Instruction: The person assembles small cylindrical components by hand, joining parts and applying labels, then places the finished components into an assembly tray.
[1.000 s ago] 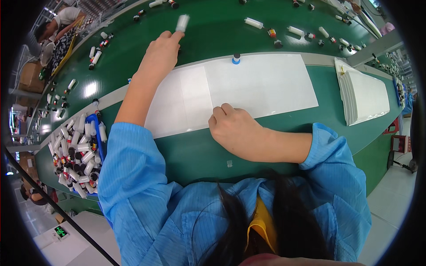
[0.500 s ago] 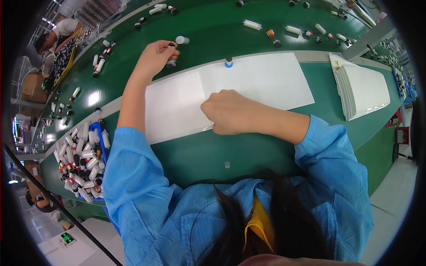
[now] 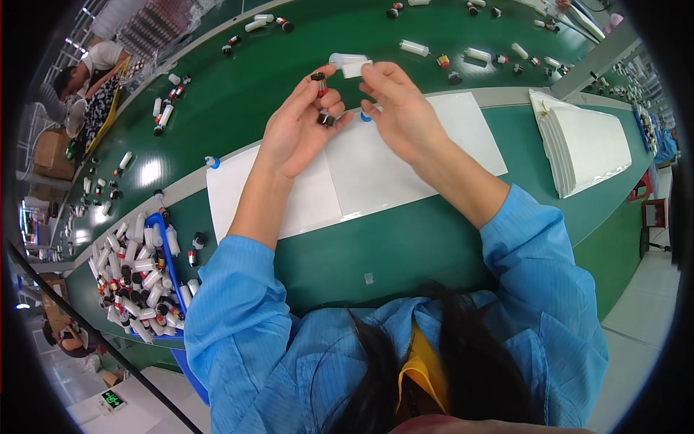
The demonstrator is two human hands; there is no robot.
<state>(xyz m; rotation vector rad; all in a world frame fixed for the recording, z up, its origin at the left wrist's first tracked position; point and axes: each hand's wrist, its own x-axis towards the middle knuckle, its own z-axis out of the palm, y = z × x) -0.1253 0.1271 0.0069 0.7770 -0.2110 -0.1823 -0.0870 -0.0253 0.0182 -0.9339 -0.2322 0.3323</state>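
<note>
My left hand (image 3: 296,126) is raised over the far edge of the white sheets, its fingers curled round a small black-and-red part (image 3: 322,90). Another small black piece (image 3: 326,118) shows by its lower fingers. A translucent white tube (image 3: 345,58) lies at that hand's fingertips; whether they grip it I cannot tell. Opposite, my right hand (image 3: 401,101) pinches a small white rectangular piece (image 3: 353,70) against or just in front of the tube. Below both hands lie the white sheets (image 3: 275,195). A blue-ringed cap (image 3: 366,116) is partly hidden behind the right fingers.
A blue bin (image 3: 170,267) heaped with white tubes (image 3: 141,271) stands at left, loose parts beside it. Another blue-and-white cap (image 3: 212,162) sits at the sheets' left corner. Across the far side runs a green belt (image 3: 238,94) with scattered tubes. A white stack (image 3: 585,145) lies right.
My right hand has moved from the sheets up and away to meet the left, and now holds a white piece. My left hand has shifted right, its palm turned up.
</note>
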